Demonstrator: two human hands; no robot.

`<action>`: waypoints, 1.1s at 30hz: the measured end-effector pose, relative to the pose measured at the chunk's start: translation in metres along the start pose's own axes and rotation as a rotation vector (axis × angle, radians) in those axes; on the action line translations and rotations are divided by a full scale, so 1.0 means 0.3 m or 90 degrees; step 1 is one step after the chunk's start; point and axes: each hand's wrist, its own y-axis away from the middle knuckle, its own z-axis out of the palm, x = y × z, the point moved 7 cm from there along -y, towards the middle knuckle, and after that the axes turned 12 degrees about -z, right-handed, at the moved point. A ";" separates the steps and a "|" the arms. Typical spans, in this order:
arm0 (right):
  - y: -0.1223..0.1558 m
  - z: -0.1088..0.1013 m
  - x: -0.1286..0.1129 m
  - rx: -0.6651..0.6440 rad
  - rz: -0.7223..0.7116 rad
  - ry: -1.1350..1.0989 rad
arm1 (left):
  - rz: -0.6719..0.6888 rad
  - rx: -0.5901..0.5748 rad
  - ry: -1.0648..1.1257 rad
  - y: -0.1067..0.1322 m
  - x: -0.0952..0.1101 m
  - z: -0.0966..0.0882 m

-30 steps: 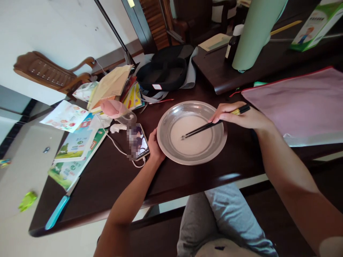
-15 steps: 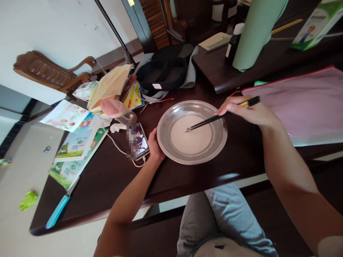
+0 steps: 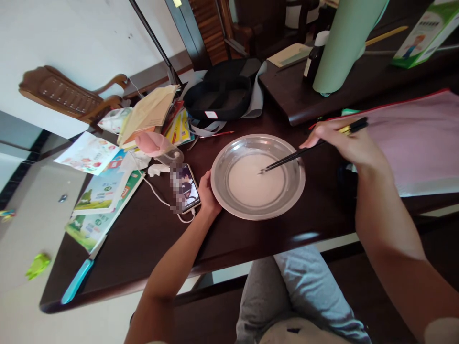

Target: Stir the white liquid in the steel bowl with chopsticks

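Observation:
A wide metal bowl point(image 3: 294, 200) stands on the dark table in front of me, with a pale, milky liquid point(image 3: 253, 184) in it. My left hand point(image 3: 210, 195) grips the bowl's left rim; part of its fingers is hidden behind the rim. In my right hand point(image 3: 335, 138) is a pair of black chopsticks point(image 3: 292, 156) with gold bands near the upper ends. They slant down over the bowl's right rim, and their tips meet the liquid near its middle. Just left of my left hand lies a phone point(image 3: 189, 190) with its screen lit and a white cable plugged in.
A knife with a blue handle point(image 3: 78, 281) lies near the table's left corner, beside booklets point(image 3: 102, 193). Behind the bowl are an open black case point(image 3: 218, 98) and a stack of papers point(image 3: 150, 112). A pink mesh pouch point(image 3: 423, 143) and a green cylinder point(image 3: 346, 52) are on the right.
My right hand has moved to the right, drawing the chopstick tips rightward through the liquid. My left hand stays at the bowl's rim, and the bowl has hardly shifted.

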 end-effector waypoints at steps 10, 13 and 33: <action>0.001 0.083 -0.010 -0.136 -0.019 -0.053 | 0.014 -0.002 -0.019 -0.010 0.001 -0.008; -0.001 0.000 0.001 -0.004 -0.020 -0.037 | 0.020 -0.009 -0.021 -0.011 0.003 -0.007; 0.010 0.116 -0.018 -0.194 -0.016 -0.077 | 0.013 0.001 -0.017 -0.012 0.002 -0.015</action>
